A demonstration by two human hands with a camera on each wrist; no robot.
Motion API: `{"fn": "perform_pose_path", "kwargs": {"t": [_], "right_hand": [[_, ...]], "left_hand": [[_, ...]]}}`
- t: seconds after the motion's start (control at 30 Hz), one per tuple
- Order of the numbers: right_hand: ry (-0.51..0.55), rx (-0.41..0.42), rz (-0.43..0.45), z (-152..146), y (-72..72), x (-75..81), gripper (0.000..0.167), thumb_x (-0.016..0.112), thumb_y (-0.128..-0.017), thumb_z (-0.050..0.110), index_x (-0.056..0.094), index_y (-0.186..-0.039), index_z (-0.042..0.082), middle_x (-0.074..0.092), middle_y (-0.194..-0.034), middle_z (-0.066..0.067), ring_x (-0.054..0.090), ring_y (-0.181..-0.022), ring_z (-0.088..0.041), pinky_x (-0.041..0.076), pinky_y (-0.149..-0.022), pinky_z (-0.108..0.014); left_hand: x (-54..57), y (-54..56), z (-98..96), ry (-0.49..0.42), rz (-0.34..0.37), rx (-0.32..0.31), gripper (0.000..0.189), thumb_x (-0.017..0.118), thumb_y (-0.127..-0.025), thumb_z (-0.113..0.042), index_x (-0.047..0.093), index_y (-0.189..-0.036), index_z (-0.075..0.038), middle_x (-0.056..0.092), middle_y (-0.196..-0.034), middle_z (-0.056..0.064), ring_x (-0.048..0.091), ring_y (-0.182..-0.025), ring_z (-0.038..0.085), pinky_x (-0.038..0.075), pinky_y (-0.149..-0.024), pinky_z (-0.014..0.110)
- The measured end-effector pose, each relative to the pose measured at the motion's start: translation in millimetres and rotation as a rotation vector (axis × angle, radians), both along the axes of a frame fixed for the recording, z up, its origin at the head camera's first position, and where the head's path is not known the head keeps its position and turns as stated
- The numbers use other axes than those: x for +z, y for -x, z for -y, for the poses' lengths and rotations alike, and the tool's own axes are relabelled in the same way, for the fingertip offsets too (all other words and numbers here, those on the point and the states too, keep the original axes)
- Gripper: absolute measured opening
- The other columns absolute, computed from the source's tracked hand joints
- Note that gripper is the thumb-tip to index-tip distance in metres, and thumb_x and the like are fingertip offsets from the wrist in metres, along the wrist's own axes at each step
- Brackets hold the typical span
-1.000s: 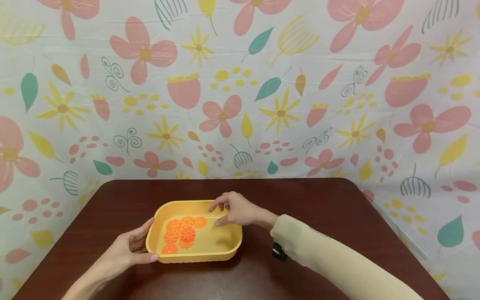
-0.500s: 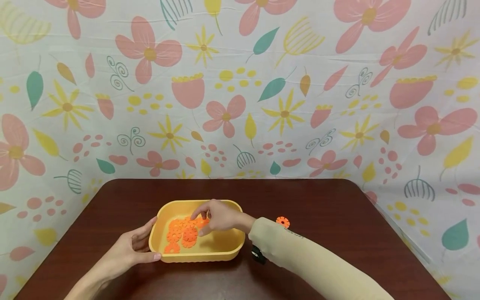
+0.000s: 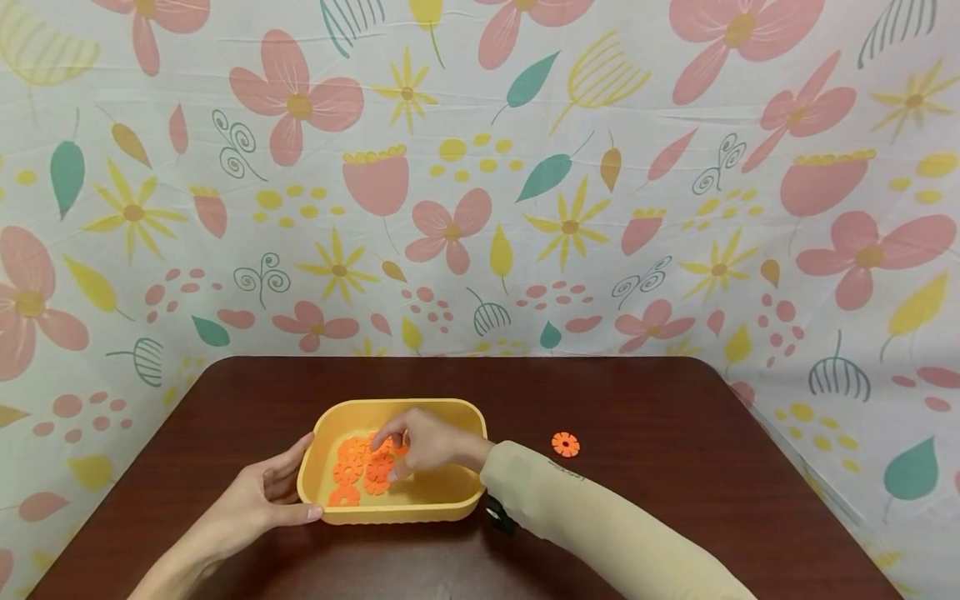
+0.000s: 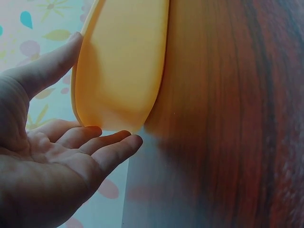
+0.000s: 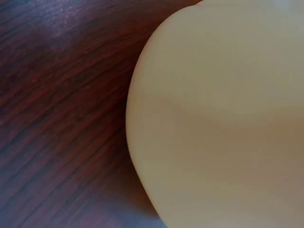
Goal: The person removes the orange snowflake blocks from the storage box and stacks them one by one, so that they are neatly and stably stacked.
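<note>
A yellow plastic bin (image 3: 405, 513) stands on the table, with several orange notched discs (image 3: 347, 472) lying flat in its left half. My left hand (image 3: 255, 500) holds the bin's left end, thumb at the near corner and fingers along the end wall. In the left wrist view, the left hand (image 4: 61, 156) spans the end of the bin (image 4: 118, 71). My right hand (image 3: 427, 442) reaches down inside the bin over the discs, thumb and index finger apart, hiding some of them. The right wrist view shows only the bin (image 5: 218, 109), without the hand.
One loose orange disc (image 3: 566, 444) lies on the dark wooden table (image 3: 637, 400), right of the bin and beyond my right sleeve (image 3: 585, 508). A flower-printed cloth (image 3: 465, 108) hangs behind the table.
My right hand has moved left and down into the bin, toward the discs. The loose disc on the table has come into view. My left hand stays on the bin's end.
</note>
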State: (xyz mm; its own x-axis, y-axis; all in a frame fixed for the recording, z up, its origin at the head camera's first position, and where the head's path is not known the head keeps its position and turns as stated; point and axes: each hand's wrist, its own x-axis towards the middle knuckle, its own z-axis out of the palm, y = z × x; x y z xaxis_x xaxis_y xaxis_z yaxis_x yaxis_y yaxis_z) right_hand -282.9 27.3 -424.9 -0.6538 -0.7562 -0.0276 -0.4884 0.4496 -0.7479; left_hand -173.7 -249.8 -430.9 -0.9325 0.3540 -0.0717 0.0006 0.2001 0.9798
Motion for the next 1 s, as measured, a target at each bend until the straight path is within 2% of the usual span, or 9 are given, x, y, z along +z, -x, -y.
{"fn": "perform_pose_path", "kwargs": {"t": [0.13,0.37,0.53,0.83,1.0], "right_hand": [[-0.006,0.017,-0.024,-0.2,3.1,-2.6,0.044,0.093,-0.074,-0.003,0.08,-0.116,0.004,0.065,-0.086,-0.017,0.05,-0.072,-0.01,0.041,-0.064,-0.019],[-0.014,0.019,-0.009,-1.2,6.5,-7.6,0.044,0.094,-0.074,-0.003,0.08,-0.115,0.005,0.063,-0.081,-0.012,0.048,-0.07,-0.008,0.041,-0.066,-0.018],[-0.044,0.024,-0.024,1.6,5.7,-9.2,0.042,0.094,-0.075,0.0,0.08,-0.115,0.007,0.062,-0.08,-0.009,0.047,-0.069,-0.007,0.041,-0.066,-0.018],[-0.066,-0.02,-0.033,3.8,1.4,-8.4,0.038,0.093,-0.077,0.0,0.081,-0.112,0.009,0.058,-0.075,-0.005,0.045,-0.068,-0.006,0.039,-0.067,-0.018],[-0.078,-0.026,-0.069,4.8,0.8,-10.3,0.034,0.094,-0.076,0.001,0.081,-0.107,0.01,0.058,-0.074,-0.003,0.046,-0.067,-0.005,0.04,-0.068,-0.018]], "left_hand": [[0.6,0.4,0.1,0.005,0.005,0.002,0.103,0.085,-0.09,-0.009,0.017,-0.167,0.001,0.017,-0.169,0.028,0.029,-0.149,0.051,0.056,-0.096,0.034],[1.0,-1.1,0.7,0.021,-0.007,-0.007,0.102,0.084,-0.091,-0.01,0.017,-0.167,0.001,0.02,-0.168,0.029,0.031,-0.148,0.051,0.054,-0.095,0.028],[0.1,-1.0,0.4,0.016,-0.009,-0.013,0.101,0.083,-0.092,-0.01,0.016,-0.167,0.001,0.018,-0.168,0.028,0.031,-0.148,0.051,0.055,-0.096,0.031],[1.1,-2.0,-0.4,0.016,-0.02,-0.015,0.101,0.083,-0.092,-0.01,0.016,-0.167,0.001,0.018,-0.168,0.028,0.031,-0.148,0.051,0.055,-0.095,0.029],[0.7,-2.0,-0.3,0.014,-0.012,-0.009,0.101,0.083,-0.092,-0.009,0.017,-0.167,0.001,0.017,-0.168,0.029,0.031,-0.148,0.052,0.057,-0.095,0.032]]}}
